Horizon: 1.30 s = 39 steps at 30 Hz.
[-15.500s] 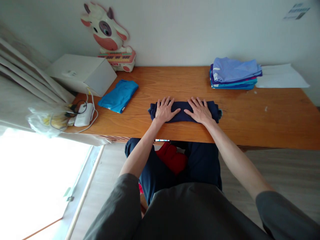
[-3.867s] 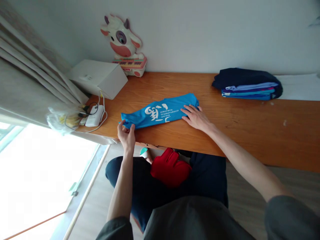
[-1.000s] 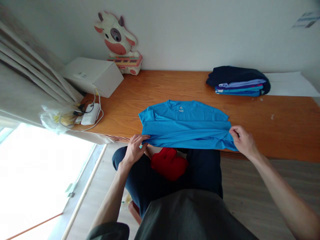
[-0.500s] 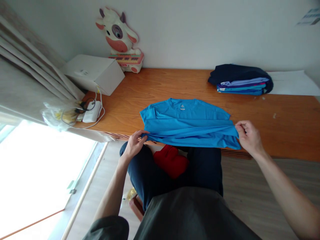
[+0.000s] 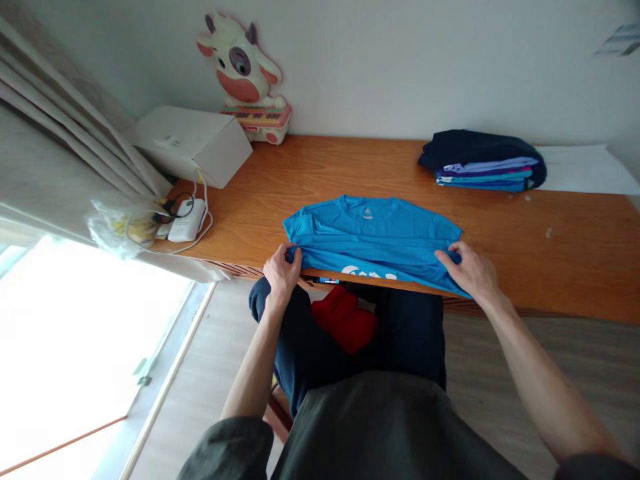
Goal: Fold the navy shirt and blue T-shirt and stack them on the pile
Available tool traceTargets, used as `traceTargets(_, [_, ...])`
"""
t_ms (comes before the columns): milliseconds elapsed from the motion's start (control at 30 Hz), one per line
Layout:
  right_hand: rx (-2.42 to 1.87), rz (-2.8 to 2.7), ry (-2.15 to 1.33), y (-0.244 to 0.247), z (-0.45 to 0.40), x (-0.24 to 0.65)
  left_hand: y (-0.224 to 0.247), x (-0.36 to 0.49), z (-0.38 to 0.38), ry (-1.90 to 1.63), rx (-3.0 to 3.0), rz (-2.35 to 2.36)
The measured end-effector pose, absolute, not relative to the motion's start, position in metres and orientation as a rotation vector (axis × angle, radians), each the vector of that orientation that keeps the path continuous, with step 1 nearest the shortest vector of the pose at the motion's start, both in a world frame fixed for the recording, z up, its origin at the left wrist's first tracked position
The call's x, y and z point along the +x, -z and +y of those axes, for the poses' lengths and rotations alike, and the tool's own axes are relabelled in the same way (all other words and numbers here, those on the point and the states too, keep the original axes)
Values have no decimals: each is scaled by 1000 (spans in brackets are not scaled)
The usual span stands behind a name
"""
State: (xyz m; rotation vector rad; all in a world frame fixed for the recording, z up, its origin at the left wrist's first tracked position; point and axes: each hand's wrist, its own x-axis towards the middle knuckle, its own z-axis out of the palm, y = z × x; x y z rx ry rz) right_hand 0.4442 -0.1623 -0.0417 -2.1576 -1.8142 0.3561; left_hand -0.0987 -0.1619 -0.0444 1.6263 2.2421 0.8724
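Observation:
A blue T-shirt (image 5: 370,233) lies near the front edge of the wooden table, its neckline away from me. The lower part is folded up, and part of a white print shows at the near edge. My left hand (image 5: 283,270) is closed on the shirt's left side, thumb and fingers pinching the fabric. On the opposite side, my right hand (image 5: 473,270) grips the cloth between thumb and forefinger, with a bit of blue showing between them. One near corner of the shirt reaches the table edge below my right hand.
A stack of folded clothes (image 5: 483,160) sits at the back right beside white paper (image 5: 580,167). At the left are a white box (image 5: 193,143), a cow toy keyboard (image 5: 257,120), a white adapter with cables (image 5: 187,220) and a plastic bag (image 5: 120,227). Red cloth (image 5: 345,320) lies on my lap.
Both hands have moved inward, the left also slightly up the table. The shirt's lower part has been folded over, bringing a white print into view at the near edge.

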Motion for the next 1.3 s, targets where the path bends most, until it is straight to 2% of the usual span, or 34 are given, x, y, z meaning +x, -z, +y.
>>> traceTargets(167, [-2015, -2110, -170, 40, -192, 424, 48, -94, -166, -906, 1623, 2268])
traceTargets(333, [-1955, -2056, -11, 54, -201, 423, 45, -95, -164, -914, 1609, 2264])
traceTargets(633, [-2039, -2000, -47, 59, -153, 437, 49, -94, -168, -919, 1711, 2189])
traceTargets(900, [-2106, -1891, -23, 53, -83, 435, 38, -95, -97, -854, 1740, 2076])
traceTargets(1300, [-2113, -1929, 109, 59, -86, 433, 49, -96, -103, -973, 1661, 2006])
